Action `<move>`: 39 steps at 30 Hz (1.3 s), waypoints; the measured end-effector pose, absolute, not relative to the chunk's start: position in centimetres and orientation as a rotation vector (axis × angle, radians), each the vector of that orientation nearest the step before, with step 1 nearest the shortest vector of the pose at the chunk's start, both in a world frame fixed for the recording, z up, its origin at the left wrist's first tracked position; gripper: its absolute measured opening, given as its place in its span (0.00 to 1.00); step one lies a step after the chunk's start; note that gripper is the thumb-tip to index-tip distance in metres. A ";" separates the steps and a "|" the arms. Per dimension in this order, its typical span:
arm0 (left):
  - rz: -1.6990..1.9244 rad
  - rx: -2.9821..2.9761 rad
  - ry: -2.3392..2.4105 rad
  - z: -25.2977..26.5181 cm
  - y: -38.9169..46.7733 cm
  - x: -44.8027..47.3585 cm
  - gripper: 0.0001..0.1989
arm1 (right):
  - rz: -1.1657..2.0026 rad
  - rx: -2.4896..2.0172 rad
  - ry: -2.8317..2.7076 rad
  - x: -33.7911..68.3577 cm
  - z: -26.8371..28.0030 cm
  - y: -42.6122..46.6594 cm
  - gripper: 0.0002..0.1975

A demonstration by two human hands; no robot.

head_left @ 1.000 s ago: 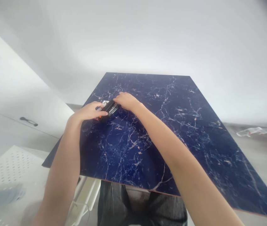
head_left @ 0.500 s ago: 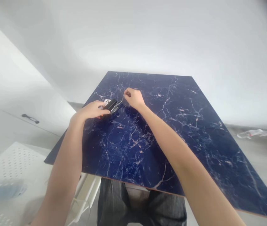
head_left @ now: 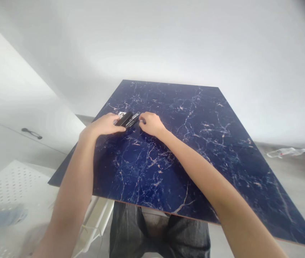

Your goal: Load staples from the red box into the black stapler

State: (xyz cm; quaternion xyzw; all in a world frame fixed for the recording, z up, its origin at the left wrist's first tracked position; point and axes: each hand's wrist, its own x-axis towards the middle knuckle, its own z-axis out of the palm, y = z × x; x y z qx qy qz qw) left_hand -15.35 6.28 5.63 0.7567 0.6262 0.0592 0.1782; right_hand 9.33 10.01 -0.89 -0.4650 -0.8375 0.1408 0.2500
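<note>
On the far left part of the blue marbled table lies a black stapler, its top swung open so that the metal staple channel shows. My left hand is closed round its rear part, thumb on the near side. Just right of the channel's end is my right hand, with thumb and forefinger pinched together. Whatever it pinches is too small to make out. A small white printed piece peeks out behind the stapler, mostly covered by my left hand.
A white wall runs behind the table. To the left are a white cabinet with a dark handle and a white perforated surface bearing a clear bluish bottle. A crumpled clear plastic bag lies beyond the right edge.
My right hand has come down and slightly left, from above the stapler's front end to close beside it. My left hand stays on the stapler.
</note>
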 end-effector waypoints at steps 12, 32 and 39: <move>0.045 2.240 1.772 4.8 6.5 -14.9 0.18 | 0.851 -1.250 -2.060 6.1 -0.6 11.1 0.29; 0.039 2.265 1.784 4.6 6.7 -14.6 0.22 | 1.260 -1.132 -1.985 6.3 -0.9 11.1 0.39; 0.001 2.073 1.677 6.2 6.1 -16.7 0.30 | 1.011 -1.275 -1.910 10.2 0.7 9.1 0.33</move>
